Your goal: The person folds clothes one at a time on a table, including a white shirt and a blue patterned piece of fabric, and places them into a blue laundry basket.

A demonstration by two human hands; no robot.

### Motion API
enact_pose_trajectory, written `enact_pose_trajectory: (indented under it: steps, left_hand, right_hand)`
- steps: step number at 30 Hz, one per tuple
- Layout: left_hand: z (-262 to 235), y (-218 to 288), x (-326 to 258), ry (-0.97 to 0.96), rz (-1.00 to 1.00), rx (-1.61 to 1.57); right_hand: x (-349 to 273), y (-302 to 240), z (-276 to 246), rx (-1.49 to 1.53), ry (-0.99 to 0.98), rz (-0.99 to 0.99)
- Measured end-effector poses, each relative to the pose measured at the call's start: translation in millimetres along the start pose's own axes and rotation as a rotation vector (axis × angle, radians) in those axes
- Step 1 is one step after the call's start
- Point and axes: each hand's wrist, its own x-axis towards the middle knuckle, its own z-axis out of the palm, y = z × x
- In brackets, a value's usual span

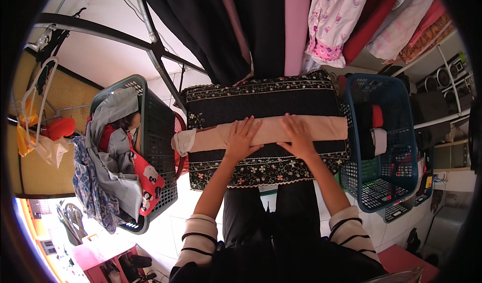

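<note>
Nearest me, a pink shelf holding shoes stands on the left, with pale floor open between it and my legs. The table's near edge, flowered black cover and all, lies across in front of me. My left hand and right hand rest flat on the beige cloth, fingers spread, grip released on both. It runs across the table's middle, its left end reaching just past the left edge, bare black strips near and far of it. The left basket, heaped with grey, blue and red clothes, and the right basket, with a few black, red and pale pieces, crowd both sides. Beyond the far edge, garments hang low.
</note>
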Motion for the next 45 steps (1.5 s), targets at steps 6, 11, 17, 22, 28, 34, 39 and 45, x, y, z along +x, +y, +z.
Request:
enact_pose_trajectory:
  steps: [6,11,17,22,28,34,39,45]
  left_hand:
    - [-17,-37,-21,-0.07,0.023,0.041]
    - [-42,-67,-48,-0.089,-0.044,0.06]
    - [-52,-100,-91,-0.028,-0.131,-0.013]
    - [-50,-115,-103,0.024,-0.136,0.0]
    - [-88,-133,-101,-0.065,-0.317,-0.195]
    - [-141,-180,-82,-0.416,-0.643,-0.783]
    - [-89,-208,-93,-0.389,-0.737,-0.529]
    - [-74,-168,-87,0.14,-0.541,0.054]
  right_hand:
    - [-42,69,-22,-0.247,0.061,0.043]
    - [-52,82,-26,-0.3,0.057,0.066]
    - [-50,81,-28,-0.299,0.073,0.067]
    - [-56,97,-29,-0.318,0.105,0.087]
    - [-41,93,-85,0.019,0.016,0.288]
    - [-32,172,-125,0.582,-0.444,0.582]
    - [-33,182,-81,0.257,-0.345,0.595]
    - [4,89,-89,-0.433,-0.458,0.478]
